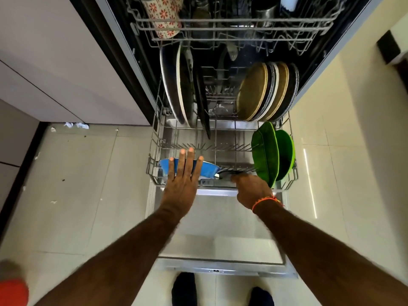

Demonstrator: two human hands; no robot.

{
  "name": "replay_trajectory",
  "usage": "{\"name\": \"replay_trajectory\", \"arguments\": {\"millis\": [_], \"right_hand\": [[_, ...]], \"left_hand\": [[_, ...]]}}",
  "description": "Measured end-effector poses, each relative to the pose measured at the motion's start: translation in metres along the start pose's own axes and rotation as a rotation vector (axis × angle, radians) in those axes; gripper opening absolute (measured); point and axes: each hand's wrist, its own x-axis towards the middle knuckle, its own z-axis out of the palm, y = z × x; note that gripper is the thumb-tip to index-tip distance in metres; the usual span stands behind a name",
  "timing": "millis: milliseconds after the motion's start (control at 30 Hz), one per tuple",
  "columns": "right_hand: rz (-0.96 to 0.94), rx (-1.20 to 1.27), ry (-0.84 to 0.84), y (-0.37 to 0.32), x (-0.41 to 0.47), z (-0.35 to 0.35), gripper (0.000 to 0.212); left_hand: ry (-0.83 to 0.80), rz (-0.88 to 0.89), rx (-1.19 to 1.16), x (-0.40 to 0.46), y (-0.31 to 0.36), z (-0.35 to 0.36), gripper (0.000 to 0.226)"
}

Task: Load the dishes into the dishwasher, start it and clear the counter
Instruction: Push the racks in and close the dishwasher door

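The dishwasher stands open with its lower rack (154, 166) pulled out over the lowered door (220, 239). A blue pan (208, 170) lies on its side at the rack's front. My left hand (182, 180) lies flat on the pan with straight fingers. My right hand (250, 189) grips the pan's dark handle (225, 173). Two green leaf-shaped plates (265, 153) stand upright at the rack's right. Brown and dark plates (262, 91) stand further back on the right, and large flat plates (178, 85) on the left.
The upper rack (231, 27) holds a floral patterned cup (163, 16) and steel vessels. White cabinets (66, 62) are on the left. Scraps of paper (76, 125) lie on the tiled floor by the cabinet base. My feet (184, 288) are at the door's front edge.
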Motion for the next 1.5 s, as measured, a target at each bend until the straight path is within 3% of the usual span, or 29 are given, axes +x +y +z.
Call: {"name": "replay_trajectory", "arguments": {"millis": [167,433,567,967,1200,1367,1500], "right_hand": [[0.009,0.018,0.070,0.006,0.044,-0.019,0.052],[-0.014,0.050,0.086,0.012,0.073,-0.018,0.066],[-0.003,0.057,0.112,0.016,0.084,-0.018,0.068],[0.025,-0.026,0.258,0.031,0.174,-0.073,0.047],[0.020,-0.067,0.360,0.039,0.219,-0.093,0.044],[-0.005,-0.107,0.406,0.050,0.240,-0.101,0.054],[0.054,-0.054,0.441,0.054,0.253,-0.102,0.039]], "left_hand": [[0.048,0.037,-0.045,0.039,-0.017,0.014,0.083],[0.035,0.045,-0.055,0.087,-0.033,0.027,0.118],[0.069,0.045,-0.031,0.092,-0.035,0.033,0.118],[-0.004,-0.155,-0.032,0.189,-0.074,0.015,0.106],[-0.041,-0.106,0.035,0.226,-0.100,0.033,0.109],[-0.061,-0.062,-0.038,0.229,-0.101,0.044,0.108],[-0.182,-0.007,-0.134,0.227,-0.098,0.050,0.109]]}}
